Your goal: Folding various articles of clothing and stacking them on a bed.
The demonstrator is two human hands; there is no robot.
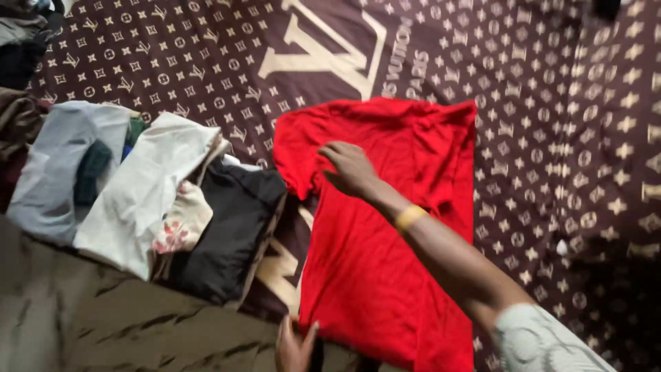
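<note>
Both hands touch the red shirt (385, 227): right hand (351, 169) flat open, left hand (295, 346) pinching its hem.

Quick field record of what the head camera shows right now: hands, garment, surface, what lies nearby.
right hand: flat on the red fabric shirt, near its sleeve
left hand: at the shirt's lower edge; grip unclear
wrist: yellow band
surface: brown patterned bedspread
left of shirt: black folded garment, white garment, grey garment
</note>
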